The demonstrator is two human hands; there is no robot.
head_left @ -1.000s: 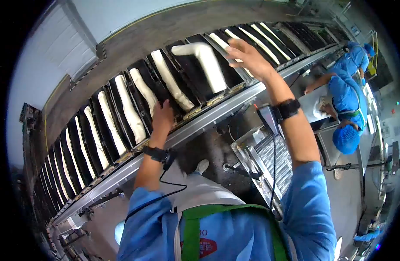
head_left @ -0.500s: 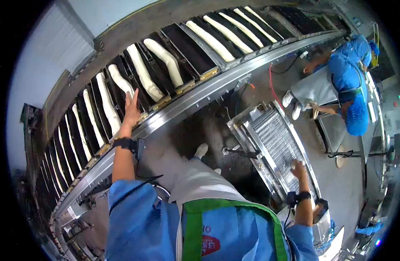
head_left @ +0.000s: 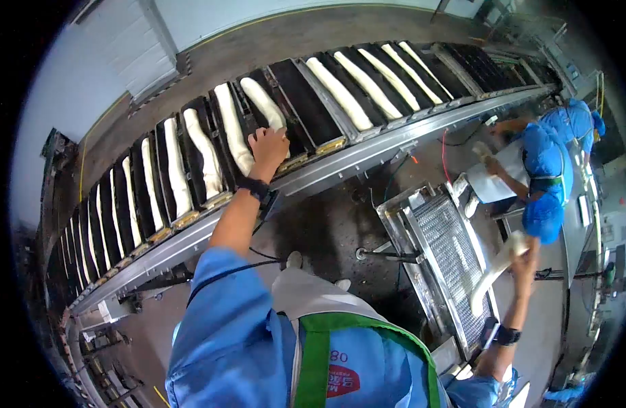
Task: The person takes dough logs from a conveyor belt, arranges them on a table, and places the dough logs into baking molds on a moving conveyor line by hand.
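Observation:
My left hand (head_left: 269,151) is over the near end of a pale dough strip (head_left: 262,100) in one of the black trays. Its fingers are curled onto the dough, and the hand hides that end. My right hand (head_left: 524,260) grips the upper end of another dough strip (head_left: 491,277). This strip hangs in a bend over the metal mesh conveyor (head_left: 449,238), its lower end near the mesh. Beside my left hand, a further dough strip (head_left: 233,129) lies lengthwise in its tray.
A long curved line of black trays (head_left: 305,102) runs along a steel rail (head_left: 326,168), most with one dough strip each. Two co-workers in blue stand at the right, the nearer one (head_left: 544,163) beside the mesh conveyor. Metal framework (head_left: 116,326) is at lower left.
My left hand has moved right to another strip, its outstretched fingers now curled. My right hand has moved outward and now holds up a dough strip. The view has shifted.

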